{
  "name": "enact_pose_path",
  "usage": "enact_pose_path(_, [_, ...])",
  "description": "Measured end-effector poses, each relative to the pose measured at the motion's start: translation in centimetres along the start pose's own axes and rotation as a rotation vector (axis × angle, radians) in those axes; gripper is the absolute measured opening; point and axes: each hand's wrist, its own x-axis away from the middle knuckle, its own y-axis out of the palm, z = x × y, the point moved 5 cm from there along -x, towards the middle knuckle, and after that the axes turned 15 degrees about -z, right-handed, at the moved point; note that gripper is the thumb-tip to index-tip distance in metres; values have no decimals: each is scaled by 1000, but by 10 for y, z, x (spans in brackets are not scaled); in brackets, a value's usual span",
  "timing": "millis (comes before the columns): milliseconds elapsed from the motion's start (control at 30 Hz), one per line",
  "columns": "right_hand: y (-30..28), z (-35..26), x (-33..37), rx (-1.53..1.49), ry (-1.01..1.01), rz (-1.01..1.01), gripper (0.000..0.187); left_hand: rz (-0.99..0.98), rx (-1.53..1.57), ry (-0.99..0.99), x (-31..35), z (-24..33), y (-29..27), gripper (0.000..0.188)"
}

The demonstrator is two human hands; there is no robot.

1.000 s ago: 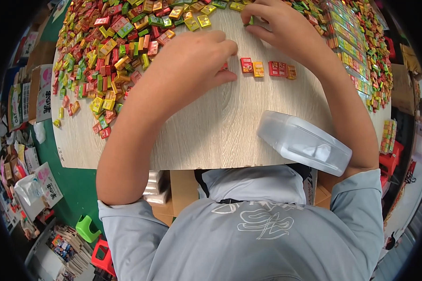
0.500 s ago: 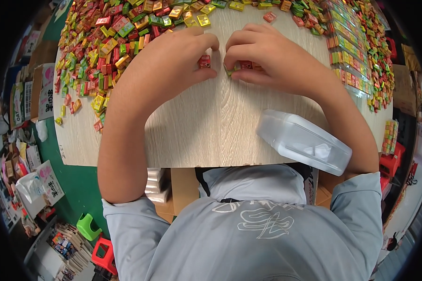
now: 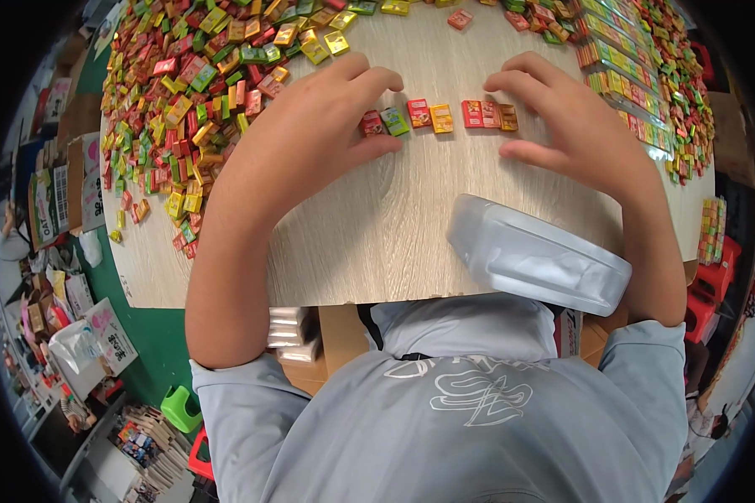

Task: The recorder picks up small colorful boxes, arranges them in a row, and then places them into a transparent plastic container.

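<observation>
A short broken row of small wrapped candy pieces lies on the wooden table between my hands. At its left end are a red piece and a green piece, inside the curve of my left hand. That hand is open, thumb and fingers apart. A red piece and a yellow piece sit side by side in the middle. Two red pieces and an orange piece touch each other by my right hand, which is open around the row's right end.
A heap of mixed candy pieces covers the table's far left. Clear plastic trays with filled rows stand at the far right, beside more loose pieces. A translucent plastic box lies tilted over the front edge, next to my right forearm.
My hands have moved apart, the right one to the right. Pieces that were mostly hidden by my fingers now show in a row on the table. The right fingers have opened.
</observation>
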Motion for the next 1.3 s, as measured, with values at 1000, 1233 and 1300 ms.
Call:
enact_pose_path(1000, [30,-12,-11,-173,-11,236,35,3,33,-80,-23,28,15,34])
enact_pose_path(1233, [32,-13,-14,-130,11,296,29,46,6,-39,-23,28,16,34])
enact_pose_path(1300, [31,-14,-14,-109,7,337,24,57,17,-45,-23,28,17,33])
